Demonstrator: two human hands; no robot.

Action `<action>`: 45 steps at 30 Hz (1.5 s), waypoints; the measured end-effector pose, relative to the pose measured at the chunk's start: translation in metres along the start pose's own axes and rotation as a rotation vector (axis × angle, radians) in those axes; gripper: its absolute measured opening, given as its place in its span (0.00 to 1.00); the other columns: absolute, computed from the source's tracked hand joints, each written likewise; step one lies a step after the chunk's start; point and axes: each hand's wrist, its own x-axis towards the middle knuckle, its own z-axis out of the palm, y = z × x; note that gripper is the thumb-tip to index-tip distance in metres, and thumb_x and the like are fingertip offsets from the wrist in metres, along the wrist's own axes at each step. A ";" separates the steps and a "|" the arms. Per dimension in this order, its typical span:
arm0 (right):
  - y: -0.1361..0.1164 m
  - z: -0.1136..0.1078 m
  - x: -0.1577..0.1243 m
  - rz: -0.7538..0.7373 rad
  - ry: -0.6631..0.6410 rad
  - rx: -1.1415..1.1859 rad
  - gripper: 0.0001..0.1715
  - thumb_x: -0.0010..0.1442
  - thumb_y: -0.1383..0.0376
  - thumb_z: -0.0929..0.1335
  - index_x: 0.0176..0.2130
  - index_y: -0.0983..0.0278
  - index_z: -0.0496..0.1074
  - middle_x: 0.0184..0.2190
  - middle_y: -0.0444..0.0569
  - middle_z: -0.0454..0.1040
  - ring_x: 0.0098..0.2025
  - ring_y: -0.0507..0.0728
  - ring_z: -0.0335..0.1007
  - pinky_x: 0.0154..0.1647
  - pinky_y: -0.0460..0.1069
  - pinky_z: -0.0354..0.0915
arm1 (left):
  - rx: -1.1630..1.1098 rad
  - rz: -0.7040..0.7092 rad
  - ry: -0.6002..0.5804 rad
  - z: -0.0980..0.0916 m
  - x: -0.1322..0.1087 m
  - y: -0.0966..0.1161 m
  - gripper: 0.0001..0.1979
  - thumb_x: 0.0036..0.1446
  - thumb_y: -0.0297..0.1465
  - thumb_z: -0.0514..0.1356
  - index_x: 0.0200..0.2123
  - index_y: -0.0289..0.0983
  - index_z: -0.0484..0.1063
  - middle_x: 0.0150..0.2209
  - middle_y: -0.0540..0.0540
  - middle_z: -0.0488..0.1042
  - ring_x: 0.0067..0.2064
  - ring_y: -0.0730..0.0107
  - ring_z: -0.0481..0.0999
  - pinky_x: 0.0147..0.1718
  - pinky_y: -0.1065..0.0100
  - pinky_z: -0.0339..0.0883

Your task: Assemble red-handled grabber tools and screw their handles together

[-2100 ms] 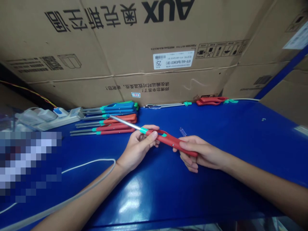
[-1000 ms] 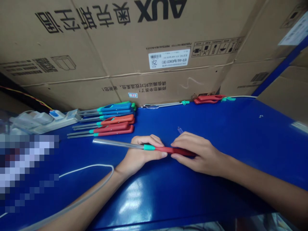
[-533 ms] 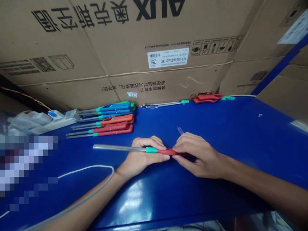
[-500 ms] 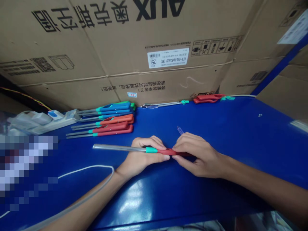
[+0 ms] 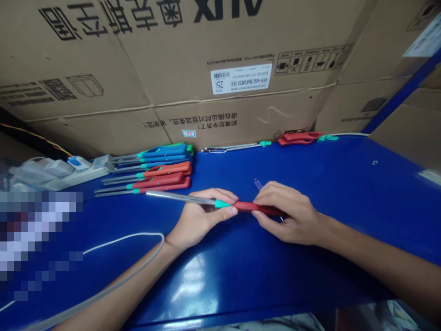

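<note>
A long-nosed lighter [image 5: 246, 207] with a red handle, teal collar and metal tube is held level above the blue table, its tube pointing left. My left hand [image 5: 203, 216] is closed around the collar end of the handle, thumb in front. The fingers of my right hand [image 5: 289, 209] pinch the handle's other end. A slim translucent purple rod [image 5: 257, 184] sticks up behind my right fingers, and a small shiny tip shows below them; whether these are one tool is hidden by the hand.
Several similar lighters [image 5: 161, 181] with red, orange, blue and green handles lie at the left, beside a power strip [image 5: 82, 172]. Against a large cardboard box [image 5: 138, 92] rest metal tubes [image 5: 241, 147] and red handle parts [image 5: 298, 138]. A pale cable [image 5: 138, 266] crosses over my left forearm.
The lighter has shifted slightly right and up, and its tube slopes down more towards the right. My hands are a little farther apart, and more of the red handle shows between them.
</note>
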 end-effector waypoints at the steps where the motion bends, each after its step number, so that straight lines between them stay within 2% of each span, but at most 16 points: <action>1: 0.000 0.000 0.000 -0.006 -0.001 0.000 0.07 0.57 0.72 0.67 0.38 0.64 0.71 0.30 0.50 0.76 0.31 0.55 0.71 0.35 0.53 0.67 | 0.002 -0.007 0.007 0.000 0.000 0.000 0.07 0.45 0.28 0.72 0.30 0.36 0.78 0.35 0.45 0.80 0.37 0.66 0.78 0.39 0.68 0.72; 5: -0.001 0.001 0.000 -0.016 0.004 0.016 0.06 0.57 0.73 0.68 0.37 0.64 0.71 0.29 0.50 0.76 0.30 0.55 0.70 0.33 0.52 0.67 | 0.043 -0.039 -0.006 -0.001 -0.001 0.001 0.15 0.41 0.28 0.74 0.35 0.38 0.80 0.35 0.46 0.81 0.36 0.66 0.78 0.37 0.68 0.72; 9: -0.002 0.001 -0.001 -0.011 -0.004 0.026 0.07 0.57 0.72 0.68 0.38 0.64 0.71 0.29 0.49 0.76 0.31 0.55 0.70 0.33 0.52 0.67 | 0.111 0.026 -0.025 -0.002 -0.001 0.001 0.07 0.44 0.28 0.72 0.30 0.37 0.81 0.35 0.44 0.81 0.37 0.65 0.78 0.40 0.67 0.71; 22: -0.006 0.002 0.001 -0.013 -0.037 0.063 0.07 0.58 0.72 0.67 0.39 0.65 0.70 0.29 0.50 0.75 0.31 0.55 0.70 0.33 0.51 0.68 | 0.092 0.113 -0.025 0.002 -0.004 0.002 0.05 0.46 0.27 0.71 0.30 0.37 0.81 0.32 0.43 0.80 0.35 0.64 0.77 0.36 0.65 0.71; 24: -0.004 0.001 0.001 0.006 -0.069 0.049 0.06 0.58 0.71 0.67 0.39 0.65 0.70 0.31 0.50 0.76 0.32 0.55 0.70 0.36 0.52 0.68 | 0.086 0.104 -0.022 0.000 -0.004 0.001 0.05 0.47 0.27 0.71 0.30 0.38 0.81 0.32 0.44 0.80 0.35 0.64 0.77 0.36 0.65 0.71; 27: 0.001 -0.003 0.002 0.054 -0.184 -0.011 0.07 0.59 0.68 0.68 0.40 0.65 0.70 0.33 0.50 0.76 0.35 0.55 0.71 0.42 0.54 0.69 | 0.062 0.085 0.007 -0.005 -0.002 -0.001 0.04 0.47 0.28 0.71 0.30 0.38 0.81 0.33 0.44 0.80 0.36 0.64 0.77 0.38 0.65 0.71; 30: 0.011 -0.008 0.002 0.096 -0.273 -0.074 0.07 0.61 0.65 0.68 0.41 0.64 0.72 0.32 0.49 0.76 0.34 0.55 0.72 0.43 0.52 0.68 | 0.012 0.075 0.055 -0.012 0.000 -0.004 0.05 0.46 0.28 0.72 0.30 0.39 0.81 0.34 0.46 0.80 0.38 0.66 0.77 0.39 0.67 0.71; 35: 0.038 -0.023 0.000 0.188 -0.173 -0.150 0.09 0.61 0.66 0.68 0.43 0.64 0.74 0.37 0.50 0.78 0.37 0.56 0.75 0.40 0.50 0.69 | -0.141 -0.044 0.180 -0.015 0.005 -0.001 0.12 0.42 0.30 0.74 0.34 0.39 0.81 0.39 0.45 0.81 0.39 0.67 0.78 0.40 0.69 0.72; 38: 0.061 -0.037 -0.001 0.243 -0.058 -0.244 0.10 0.59 0.70 0.67 0.42 0.63 0.74 0.37 0.49 0.78 0.37 0.57 0.76 0.40 0.51 0.70 | -0.276 -0.079 0.294 -0.014 0.010 0.000 0.12 0.40 0.30 0.74 0.32 0.37 0.80 0.39 0.45 0.81 0.39 0.67 0.79 0.40 0.68 0.74; 40: 0.074 -0.047 -0.002 0.237 0.041 -0.295 0.11 0.57 0.70 0.67 0.41 0.62 0.75 0.39 0.50 0.79 0.40 0.59 0.76 0.43 0.53 0.71 | -0.282 -0.087 0.347 -0.015 0.014 -0.002 0.12 0.39 0.30 0.74 0.31 0.37 0.80 0.38 0.45 0.81 0.37 0.68 0.79 0.39 0.66 0.75; 43: 0.086 -0.056 -0.002 0.220 0.120 -0.329 0.12 0.57 0.70 0.67 0.41 0.61 0.76 0.41 0.50 0.79 0.44 0.61 0.76 0.47 0.56 0.71 | -0.089 -0.073 0.356 -0.021 0.016 -0.009 0.12 0.41 0.32 0.73 0.32 0.36 0.80 0.38 0.45 0.82 0.35 0.67 0.80 0.39 0.64 0.75; 45: 0.087 -0.058 -0.002 0.206 0.135 -0.331 0.12 0.56 0.70 0.68 0.42 0.61 0.76 0.41 0.51 0.79 0.45 0.61 0.75 0.49 0.58 0.70 | 0.226 0.011 0.343 -0.026 0.015 -0.014 0.12 0.46 0.34 0.71 0.35 0.36 0.80 0.37 0.44 0.81 0.37 0.64 0.80 0.41 0.62 0.74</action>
